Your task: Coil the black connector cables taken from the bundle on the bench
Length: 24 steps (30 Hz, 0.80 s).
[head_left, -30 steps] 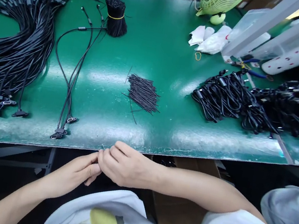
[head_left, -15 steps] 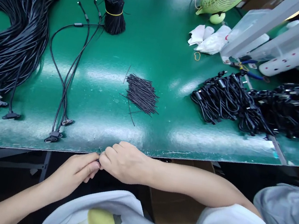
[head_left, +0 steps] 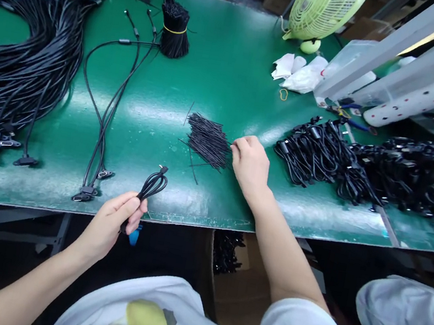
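My left hand point(head_left: 117, 218) is closed around a folded black cable point(head_left: 154, 185) at the table's front edge. The cable's loops and a small angled plug stick up above the fingers; its lower part is mostly hidden in the hand. My right hand point(head_left: 250, 167) is at the right end of a pile of thin black twist ties point(head_left: 208, 141). Its thumb and forefinger pinch the tip of a tie there. A few stray ties lie loose to the left of and below the pile.
Long black cables point(head_left: 42, 59) are heaped on the left, with a few single cables point(head_left: 110, 115) beside them. A banded bundle of ties point(head_left: 174, 34) stands farther back. Coiled cables point(head_left: 319, 155) lie right, below tissues point(head_left: 300, 73), pliers point(head_left: 353, 119) and a green fan point(head_left: 325, 11).
My hands were together at the table edge and have separated. The right hand moved up and right to the ties, while the left lifted slightly, bringing the folded cable into sight.
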{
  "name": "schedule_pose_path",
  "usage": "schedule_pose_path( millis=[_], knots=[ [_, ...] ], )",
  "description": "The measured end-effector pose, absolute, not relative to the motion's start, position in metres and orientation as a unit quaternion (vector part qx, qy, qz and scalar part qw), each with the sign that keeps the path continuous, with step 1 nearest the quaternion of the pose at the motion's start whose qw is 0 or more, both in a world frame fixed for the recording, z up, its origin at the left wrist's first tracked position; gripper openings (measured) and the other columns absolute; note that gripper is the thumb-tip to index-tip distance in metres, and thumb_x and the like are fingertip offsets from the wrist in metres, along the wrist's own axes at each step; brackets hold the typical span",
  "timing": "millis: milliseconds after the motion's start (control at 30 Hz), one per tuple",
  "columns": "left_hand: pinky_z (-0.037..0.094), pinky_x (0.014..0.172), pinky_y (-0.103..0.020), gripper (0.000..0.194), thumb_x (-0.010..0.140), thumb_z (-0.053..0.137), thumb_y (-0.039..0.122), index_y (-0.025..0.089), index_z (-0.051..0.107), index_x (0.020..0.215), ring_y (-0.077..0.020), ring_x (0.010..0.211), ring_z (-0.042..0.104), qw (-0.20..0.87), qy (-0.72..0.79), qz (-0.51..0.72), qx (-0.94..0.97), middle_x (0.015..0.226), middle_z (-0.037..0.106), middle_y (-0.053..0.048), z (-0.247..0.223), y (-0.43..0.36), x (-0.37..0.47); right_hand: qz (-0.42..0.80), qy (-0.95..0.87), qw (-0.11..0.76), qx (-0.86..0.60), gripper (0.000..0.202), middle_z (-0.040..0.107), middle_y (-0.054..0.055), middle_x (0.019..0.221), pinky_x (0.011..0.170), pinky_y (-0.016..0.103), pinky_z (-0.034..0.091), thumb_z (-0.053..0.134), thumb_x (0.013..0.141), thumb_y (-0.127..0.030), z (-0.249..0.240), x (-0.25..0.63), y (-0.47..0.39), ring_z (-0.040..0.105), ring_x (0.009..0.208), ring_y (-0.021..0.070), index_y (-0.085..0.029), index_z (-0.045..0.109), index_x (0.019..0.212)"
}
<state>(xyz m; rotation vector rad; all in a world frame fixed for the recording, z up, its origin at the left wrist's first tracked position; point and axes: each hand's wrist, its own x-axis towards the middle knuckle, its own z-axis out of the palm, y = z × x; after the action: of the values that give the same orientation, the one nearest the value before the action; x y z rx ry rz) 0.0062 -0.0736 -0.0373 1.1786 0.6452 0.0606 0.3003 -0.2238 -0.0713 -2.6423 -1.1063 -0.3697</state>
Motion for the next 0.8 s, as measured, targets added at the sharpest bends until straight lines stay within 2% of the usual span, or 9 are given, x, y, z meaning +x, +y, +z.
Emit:
schedule_pose_path(
  millis=[167,267,333,433,533,600,667,733,800],
  knots=[
    [0.027,0.048,-0.022,0.038,0.084,0.062,0.051,0.013,0.059,0.084,-0.0049,0.046,0.035,0.814,0.293,0.049,0.5,0.058,0.038,0.007,-0.038,-0.085,0.007,-0.197,-0.319,0.127,-0.918,0.029,0.062,0.01,0.087,0.062,0.03,0.032,0.04,0.097,-0.028,-0.059,0.278,-0.233,0.052,0.074,0.02,-0.017,0.067,0.096],
    [0.027,0.048,-0.022,0.041,0.084,0.062,0.053,0.012,0.058,0.088,-0.0049,0.046,0.036,0.821,0.286,0.055,0.492,0.057,0.038,0.008,-0.038,-0.089,0.004,-0.19,-0.319,0.192,-0.908,0.027,0.064,0.01,0.088,0.065,0.031,0.036,0.042,0.096,-0.028,-0.05,0.258,-0.236,0.055,0.076,0.0205,-0.017,0.067,0.095],
    [0.028,0.048,-0.021,0.041,0.085,0.062,0.051,0.013,0.057,0.099,-0.005,0.046,0.036,0.827,0.279,0.064,0.484,0.058,0.039,0.008,-0.038,-0.092,0.004,-0.129,-0.355,0.281,-0.882,0.022,0.066,0.009,0.09,0.07,0.03,0.041,0.047,0.094,-0.028,-0.047,0.234,-0.234,0.058,0.079,0.0197,-0.018,0.066,0.093],
    [0.028,0.047,-0.02,0.05,0.086,0.062,0.047,0.015,0.048,0.122,-0.0054,0.045,0.035,0.838,0.267,0.074,0.471,0.059,0.04,0.009,-0.038,-0.096,0.005,0.062,-0.449,0.396,-0.798,0.016,0.067,0.003,0.083,0.069,0.026,0.046,0.053,0.092,-0.027,-0.045,0.18,-0.226,0.06,0.074,0.0148,-0.019,0.066,0.087],
    [0.031,0.049,-0.021,0.053,0.088,0.058,0.047,0.012,0.05,0.126,-0.0061,0.046,0.035,0.83,0.256,0.081,0.489,0.059,0.038,0.009,-0.041,-0.098,0.004,0.167,-0.513,0.416,-0.732,0.016,0.063,0.0,0.074,0.061,0.021,0.045,0.052,0.094,-0.023,-0.046,0.129,-0.218,0.057,0.063,0.0102,-0.018,0.064,0.085],
    [0.034,0.052,-0.023,0.049,0.091,0.053,0.046,0.011,0.055,0.125,-0.0074,0.049,0.038,0.79,0.257,0.093,0.548,0.061,0.039,0.007,-0.043,-0.097,0.002,0.088,-0.549,0.376,-0.741,0.017,0.06,0.0,0.072,0.06,0.022,0.043,0.049,0.095,-0.02,-0.046,0.11,-0.215,0.055,0.062,0.0106,-0.016,0.063,0.086],
    [0.038,0.056,-0.024,0.046,0.094,0.048,0.042,0.014,0.056,0.129,-0.0095,0.053,0.042,0.721,0.255,0.108,0.635,0.064,0.046,0.004,-0.044,-0.093,-0.002,-0.068,-0.612,0.299,-0.729,0.018,0.061,0.003,0.074,0.065,0.026,0.043,0.047,0.095,-0.015,-0.043,0.105,-0.214,0.056,0.067,0.0134,-0.015,0.063,0.087],
    [0.04,0.059,-0.025,0.043,0.093,0.048,0.036,0.018,0.057,0.132,-0.0121,0.059,0.047,0.649,0.246,0.112,0.711,0.071,0.056,0.0,-0.043,-0.089,-0.006,-0.202,-0.695,0.228,-0.651,0.017,0.066,0.009,0.088,0.076,0.031,0.044,0.048,0.093,-0.009,-0.036,0.111,-0.211,0.06,0.084,0.0178,-0.012,0.065,0.094],
    [0.04,0.059,-0.025,0.042,0.091,0.049,0.033,0.02,0.061,0.129,-0.0137,0.06,0.048,0.61,0.238,0.094,0.75,0.071,0.059,-0.001,-0.043,-0.085,-0.011,-0.255,-0.773,0.169,-0.555,0.02,0.066,0.014,0.108,0.088,0.035,0.043,0.048,0.091,-0.007,-0.027,0.119,-0.207,0.059,0.101,0.0212,-0.009,0.065,0.102]
  ],
)
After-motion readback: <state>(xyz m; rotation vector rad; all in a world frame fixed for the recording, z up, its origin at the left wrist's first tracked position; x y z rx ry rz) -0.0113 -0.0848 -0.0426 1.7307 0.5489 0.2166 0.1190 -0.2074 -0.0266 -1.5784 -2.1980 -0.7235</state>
